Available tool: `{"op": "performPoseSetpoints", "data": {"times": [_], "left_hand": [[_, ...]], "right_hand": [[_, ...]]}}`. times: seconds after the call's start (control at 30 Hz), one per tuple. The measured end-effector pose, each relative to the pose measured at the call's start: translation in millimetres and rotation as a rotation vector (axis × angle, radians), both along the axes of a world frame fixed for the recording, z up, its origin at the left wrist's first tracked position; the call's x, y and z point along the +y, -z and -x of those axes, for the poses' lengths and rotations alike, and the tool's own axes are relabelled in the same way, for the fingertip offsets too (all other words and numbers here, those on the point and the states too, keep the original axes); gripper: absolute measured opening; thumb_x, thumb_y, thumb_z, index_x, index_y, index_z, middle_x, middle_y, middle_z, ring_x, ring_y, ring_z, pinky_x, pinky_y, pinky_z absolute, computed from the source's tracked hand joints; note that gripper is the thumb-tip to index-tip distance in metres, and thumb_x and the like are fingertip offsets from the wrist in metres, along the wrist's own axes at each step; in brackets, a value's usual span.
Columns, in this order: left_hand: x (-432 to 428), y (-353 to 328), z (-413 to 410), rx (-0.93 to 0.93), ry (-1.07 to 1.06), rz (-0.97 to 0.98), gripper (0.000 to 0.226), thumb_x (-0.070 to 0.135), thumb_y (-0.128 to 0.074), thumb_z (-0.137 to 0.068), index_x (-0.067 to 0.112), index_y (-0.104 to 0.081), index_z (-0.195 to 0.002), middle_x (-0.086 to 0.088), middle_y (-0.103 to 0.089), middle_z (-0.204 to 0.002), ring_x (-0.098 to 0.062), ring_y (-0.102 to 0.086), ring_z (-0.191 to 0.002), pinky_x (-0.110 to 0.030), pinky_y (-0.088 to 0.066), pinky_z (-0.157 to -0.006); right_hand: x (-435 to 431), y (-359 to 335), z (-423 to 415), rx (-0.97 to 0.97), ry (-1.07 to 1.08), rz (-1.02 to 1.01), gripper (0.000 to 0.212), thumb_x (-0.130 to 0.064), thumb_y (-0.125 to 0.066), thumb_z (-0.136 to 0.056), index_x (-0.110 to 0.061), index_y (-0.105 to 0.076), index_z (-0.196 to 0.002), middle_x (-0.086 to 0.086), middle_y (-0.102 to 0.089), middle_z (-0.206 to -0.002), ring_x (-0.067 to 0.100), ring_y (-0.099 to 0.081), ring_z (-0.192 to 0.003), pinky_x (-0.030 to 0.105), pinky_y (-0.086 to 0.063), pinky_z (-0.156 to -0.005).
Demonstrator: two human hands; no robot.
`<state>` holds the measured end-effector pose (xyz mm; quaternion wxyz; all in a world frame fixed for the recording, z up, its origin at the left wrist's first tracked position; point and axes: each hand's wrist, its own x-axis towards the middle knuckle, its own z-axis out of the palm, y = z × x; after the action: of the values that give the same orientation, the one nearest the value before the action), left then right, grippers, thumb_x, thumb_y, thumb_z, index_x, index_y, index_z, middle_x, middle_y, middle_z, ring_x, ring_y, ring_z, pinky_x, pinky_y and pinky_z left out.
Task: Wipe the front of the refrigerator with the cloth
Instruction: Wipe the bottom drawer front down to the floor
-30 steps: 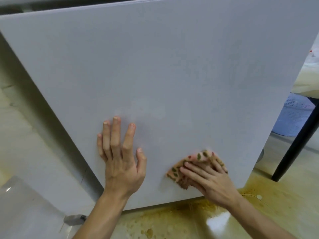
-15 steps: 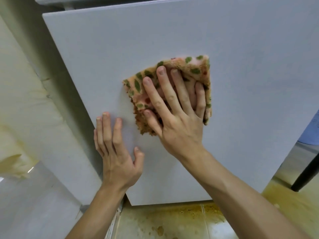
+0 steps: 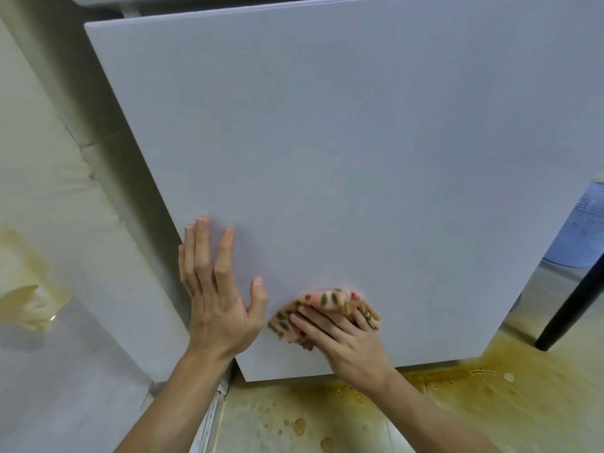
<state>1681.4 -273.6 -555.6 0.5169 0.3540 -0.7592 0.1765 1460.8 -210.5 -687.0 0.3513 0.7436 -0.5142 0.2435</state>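
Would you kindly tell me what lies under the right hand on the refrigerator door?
A spotted cloth, pressed against the refrigerator door by the right hand; its edges show around the fingers. The cloth's middle and the door behind it are covered.

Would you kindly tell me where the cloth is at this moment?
In the head view, the cloth is pressed under the right hand low on the refrigerator door, just right of the left hand.

Just one head cam, aimed forward and down, really close to the refrigerator front (image 3: 343, 152), with the floor (image 3: 277, 416) along the bottom.
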Motion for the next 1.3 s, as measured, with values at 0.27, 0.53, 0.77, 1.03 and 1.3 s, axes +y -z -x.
{"op": "performPoseSetpoints", "data": {"times": [0.27,0.53,0.77,1.03,1.3], "left_hand": [[1.8,1.5,-5.3,0.008,-0.026,-0.028,0.076,0.024,-0.054,-0.095,-0.002,-0.022,-0.159,-0.024,-0.01,-0.17,-0.036,-0.002,-0.163,-0.061,-0.013,-0.13],[1.6,-2.5,-14.0,0.074,0.113,-0.051,0.07,0.014,-0.043,-0.096,-0.009,-0.018,-0.158,-0.024,-0.007,-0.171,-0.033,-0.003,-0.164,-0.05,-0.01,-0.132],[3.3,6.9,-18.0,0.074,0.164,-0.086,0.058,0.017,-0.042,-0.099,-0.009,-0.032,-0.15,-0.029,-0.014,-0.168,-0.038,-0.008,-0.162,-0.051,-0.015,-0.131],[41.2,64.9,-10.0,0.171,0.301,-0.253,0.036,0.016,-0.043,-0.098,0.009,-0.048,-0.134,-0.01,-0.045,-0.153,-0.031,-0.044,-0.145,-0.041,-0.036,-0.12],[94.0,78.2,36.7,0.775,0.179,-0.998,0.029,0.036,-0.037,-0.104,0.028,-0.064,-0.109,0.009,-0.072,-0.1,-0.014,-0.069,-0.094,-0.032,-0.056,-0.077]], "right_hand": [[10.2,-16.1,36.3,0.06,-0.004,0.001,0.068,-0.033,-0.058,-0.103,-0.032,-0.029,-0.164,-0.011,-0.022,-0.172,0.011,-0.021,-0.159,0.041,-0.003,-0.131],[-48.5,-158.1,-75.6,-0.254,-0.015,0.404,0.062,-0.033,-0.056,-0.108,-0.033,-0.03,-0.164,-0.013,-0.025,-0.171,0.007,-0.024,-0.157,0.043,-0.007,-0.128],[-39.7,-94.0,-86.9,-0.312,-0.175,0.291,0.063,-0.009,-0.065,-0.1,-0.024,-0.045,-0.158,-0.008,-0.036,-0.167,0.01,-0.036,-0.153,0.036,-0.015,-0.129],[21.2,-33.4,-67.9,-0.592,-0.315,-0.008,0.031,-0.009,-0.057,-0.102,-0.021,-0.063,-0.13,-0.005,-0.071,-0.128,0.017,-0.067,-0.115,0.036,-0.045,-0.101],[51.2,-59.8,-73.4,-1.073,-0.095,-0.4,0.014,-0.027,-0.047,-0.108,-0.028,-0.051,-0.122,-0.005,-0.069,-0.099,0.018,-0.062,-0.084,0.034,-0.048,-0.077]]}}
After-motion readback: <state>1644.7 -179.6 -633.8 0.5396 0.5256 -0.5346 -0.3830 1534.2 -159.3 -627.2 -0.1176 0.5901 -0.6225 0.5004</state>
